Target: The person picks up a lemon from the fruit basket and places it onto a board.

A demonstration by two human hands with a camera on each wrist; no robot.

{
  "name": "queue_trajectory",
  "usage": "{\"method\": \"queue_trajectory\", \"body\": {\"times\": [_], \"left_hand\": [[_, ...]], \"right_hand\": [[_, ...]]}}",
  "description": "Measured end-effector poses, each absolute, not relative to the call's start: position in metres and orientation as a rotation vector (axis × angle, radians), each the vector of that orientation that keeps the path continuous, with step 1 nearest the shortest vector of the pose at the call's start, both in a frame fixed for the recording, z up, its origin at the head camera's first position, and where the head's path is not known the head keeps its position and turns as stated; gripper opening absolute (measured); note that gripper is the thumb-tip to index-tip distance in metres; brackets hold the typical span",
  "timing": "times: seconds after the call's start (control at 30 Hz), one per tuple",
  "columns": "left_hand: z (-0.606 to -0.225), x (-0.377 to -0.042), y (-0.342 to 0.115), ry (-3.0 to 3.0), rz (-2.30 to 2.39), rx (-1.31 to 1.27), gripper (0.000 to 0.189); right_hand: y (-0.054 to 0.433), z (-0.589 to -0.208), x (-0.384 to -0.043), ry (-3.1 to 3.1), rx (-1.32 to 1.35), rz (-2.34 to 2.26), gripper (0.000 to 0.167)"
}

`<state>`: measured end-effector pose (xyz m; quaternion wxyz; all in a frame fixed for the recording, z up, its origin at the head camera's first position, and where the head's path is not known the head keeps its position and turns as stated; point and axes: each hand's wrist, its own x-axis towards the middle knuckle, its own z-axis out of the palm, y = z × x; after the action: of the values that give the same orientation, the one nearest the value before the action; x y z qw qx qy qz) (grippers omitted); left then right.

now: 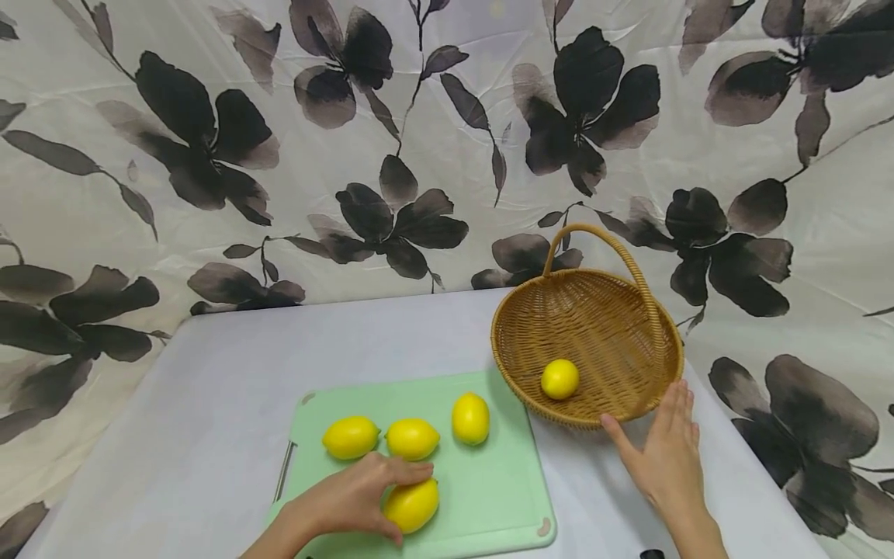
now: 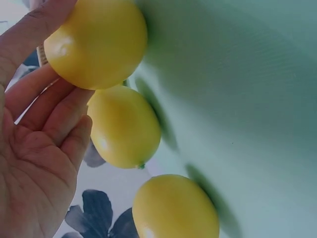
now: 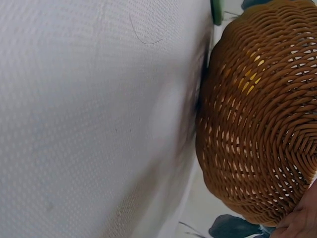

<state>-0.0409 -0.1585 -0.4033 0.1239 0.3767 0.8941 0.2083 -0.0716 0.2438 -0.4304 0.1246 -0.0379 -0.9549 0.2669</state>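
A yellow lemon (image 1: 412, 506) is in the grip of my left hand (image 1: 359, 493), the thumb on its near side and the fingers on its far side. It is over the green cutting board (image 1: 489, 497); whether it touches the board I cannot tell. Three more lemons lie on the board: one on the left (image 1: 351, 437), one in the middle (image 1: 413, 439) and one on the right (image 1: 471, 418). With fingers straight and thumb spread, my right hand (image 1: 663, 466) touches the near right rim of a wicker basket (image 1: 601, 318). One lemon (image 1: 560, 379) sits inside the basket.
A white cloth (image 1: 209, 404) covers the table, which ends at a hanging floral fabric (image 1: 391, 140) behind and on the sides. The basket's arched handle (image 1: 608, 233) stands upright. A small dark object (image 1: 653, 553) shows at the bottom edge near my right wrist.
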Motion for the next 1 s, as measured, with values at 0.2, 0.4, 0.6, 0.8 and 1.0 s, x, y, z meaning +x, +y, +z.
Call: {"method": "queue_trajectory", "body": {"times": [0.2,0.4,0.6,0.8,1.0], "left_hand": [[-0.4,-0.042,-0.159,2.627,0.599,1.151,0.078],[-0.391,-0.048,-0.159,2.663,0.683,1.096,0.09],[-0.382,-0.053,-0.162,2.716,0.708,1.085,0.096],[-0.377,-0.058,-0.166,2.72,0.727,1.09,0.098],[-0.373,-0.061,-0.167,2.725,0.76,1.077,0.096]], "right_hand": [[0.244,-0.43,-0.07,-2.784,-0.128,0.778,0.111],[0.245,-0.429,-0.071,-2.792,-0.132,0.775,0.111],[0.245,-0.431,-0.07,-2.786,-0.132,0.788,0.111],[0.241,-0.433,-0.069,-2.795,-0.13,0.807,0.112],[0.239,-0.431,-0.069,-2.812,-0.121,0.793,0.111]]}}
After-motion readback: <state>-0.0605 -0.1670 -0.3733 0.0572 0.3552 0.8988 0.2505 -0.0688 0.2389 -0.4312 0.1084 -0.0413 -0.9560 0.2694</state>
